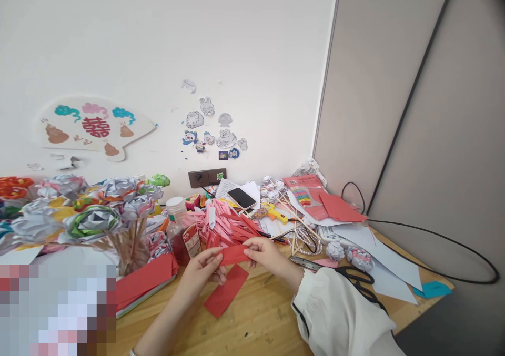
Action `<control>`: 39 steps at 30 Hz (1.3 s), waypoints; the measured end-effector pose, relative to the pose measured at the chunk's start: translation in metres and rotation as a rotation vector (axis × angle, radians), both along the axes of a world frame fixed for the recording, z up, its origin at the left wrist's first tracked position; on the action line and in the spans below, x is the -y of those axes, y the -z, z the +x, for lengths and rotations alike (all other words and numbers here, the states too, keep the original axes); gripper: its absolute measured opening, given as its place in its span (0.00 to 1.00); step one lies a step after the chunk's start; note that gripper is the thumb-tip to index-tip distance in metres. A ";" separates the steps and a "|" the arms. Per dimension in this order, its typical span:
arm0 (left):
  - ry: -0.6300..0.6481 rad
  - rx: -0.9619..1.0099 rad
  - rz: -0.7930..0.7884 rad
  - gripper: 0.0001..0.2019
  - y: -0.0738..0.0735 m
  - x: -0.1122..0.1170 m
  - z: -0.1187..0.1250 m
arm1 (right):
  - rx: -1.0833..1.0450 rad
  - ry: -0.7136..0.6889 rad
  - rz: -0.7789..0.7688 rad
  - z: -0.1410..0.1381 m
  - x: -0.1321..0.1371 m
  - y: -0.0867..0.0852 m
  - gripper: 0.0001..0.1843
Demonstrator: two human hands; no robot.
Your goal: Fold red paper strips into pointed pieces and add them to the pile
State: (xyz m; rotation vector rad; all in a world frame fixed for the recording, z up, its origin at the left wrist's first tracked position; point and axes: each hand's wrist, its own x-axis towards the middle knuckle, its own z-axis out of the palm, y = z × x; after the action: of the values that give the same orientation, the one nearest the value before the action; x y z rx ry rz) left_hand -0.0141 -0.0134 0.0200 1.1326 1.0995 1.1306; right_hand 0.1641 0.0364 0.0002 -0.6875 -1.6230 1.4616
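My left hand point(203, 269) and my right hand point(263, 252) both pinch a small red paper strip point(233, 254) just above the wooden table point(252, 319). The left fingers close on its left end, the right fingers on its right end. A second red paper rectangle point(226, 291) lies flat on the table right below the hands. Behind the strip sits a heap of folded pink and red paper pieces point(223, 224). My right arm wears a white sleeve.
Paper flowers on sticks point(98, 214) crowd the left, with a red paper stack point(144, 282) and a plastic bottle point(177, 224) beside them. Black scissors point(357, 280), a phone point(241, 197), a yellow glue gun point(276, 214), wooden sticks, white sheets and a black cable point(453, 240) lie right.
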 end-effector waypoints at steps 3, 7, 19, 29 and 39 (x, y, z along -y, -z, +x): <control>-0.018 0.105 0.002 0.17 -0.002 0.004 0.000 | -0.085 -0.009 -0.018 0.000 0.001 -0.002 0.18; -0.038 0.178 0.002 0.13 -0.005 0.008 0.001 | -0.118 0.018 0.005 -0.001 0.002 -0.002 0.16; -0.013 0.010 -0.074 0.15 -0.009 0.004 0.003 | 0.140 0.175 0.416 0.005 0.012 -0.012 0.11; 0.003 -0.267 0.139 0.14 -0.005 0.004 0.009 | 0.294 0.091 0.451 0.003 0.022 -0.016 0.13; 0.008 -0.240 0.101 0.16 -0.003 0.006 0.016 | 0.335 0.080 0.383 -0.002 0.012 -0.007 0.11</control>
State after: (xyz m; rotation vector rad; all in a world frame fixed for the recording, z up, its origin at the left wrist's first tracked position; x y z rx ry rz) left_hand 0.0018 -0.0191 0.0231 1.3781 1.2306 1.0733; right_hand 0.1626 0.0240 0.0068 -0.7907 -2.0344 0.9721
